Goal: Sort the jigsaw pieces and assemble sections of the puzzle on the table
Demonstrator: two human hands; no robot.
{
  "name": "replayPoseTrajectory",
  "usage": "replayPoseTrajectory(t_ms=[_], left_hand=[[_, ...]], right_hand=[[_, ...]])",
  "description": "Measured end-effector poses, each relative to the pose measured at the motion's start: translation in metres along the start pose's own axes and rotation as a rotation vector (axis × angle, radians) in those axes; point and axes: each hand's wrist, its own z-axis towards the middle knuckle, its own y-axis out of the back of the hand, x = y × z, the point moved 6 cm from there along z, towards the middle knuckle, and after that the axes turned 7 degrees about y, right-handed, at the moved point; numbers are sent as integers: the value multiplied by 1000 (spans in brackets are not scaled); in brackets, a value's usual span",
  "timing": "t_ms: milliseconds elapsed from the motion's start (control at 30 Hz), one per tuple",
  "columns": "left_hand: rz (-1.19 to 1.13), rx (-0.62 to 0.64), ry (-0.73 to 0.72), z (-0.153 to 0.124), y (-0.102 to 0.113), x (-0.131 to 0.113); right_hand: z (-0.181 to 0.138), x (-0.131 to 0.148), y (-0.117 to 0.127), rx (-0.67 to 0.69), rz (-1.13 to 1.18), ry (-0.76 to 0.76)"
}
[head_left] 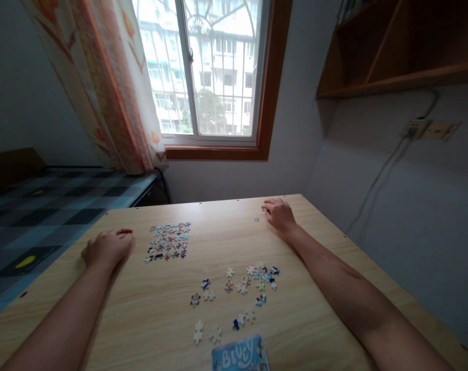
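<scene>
My left hand (107, 247) rests on the wooden table (226, 319), fingers curled loosely, just left of a square grid of laid-out puzzle pieces (168, 241). Nothing shows in it. My right hand (279, 213) lies near the table's far edge, fingers bent and pressed together at the tips beside a single small puzzle piece (256, 219). Whether it pinches another piece I cannot make out. Several loose pieces (253, 281) are scattered between my forearms, some face down and white.
A blue puzzle box or card marked "BLUEY" (240, 354) lies at the table's near edge. A bed with a checked cover (44, 206) stands left of the table. A window, curtain, wall shelf and a socket with a hanging cable are behind.
</scene>
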Motion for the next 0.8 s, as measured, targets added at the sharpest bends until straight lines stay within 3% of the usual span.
replayPoseTrajectory(t_ms=[333, 600, 800], left_hand=[[-4, -1, 0, -2, 3, 0], [0, 0, 11, -1, 2, 0], [7, 12, 17, -3, 3, 0]], right_hand=[[-5, 19, -21, 74, 39, 121], [-5, -6, -37, 176, -13, -80], [-4, -5, -42, 182, -18, -104]])
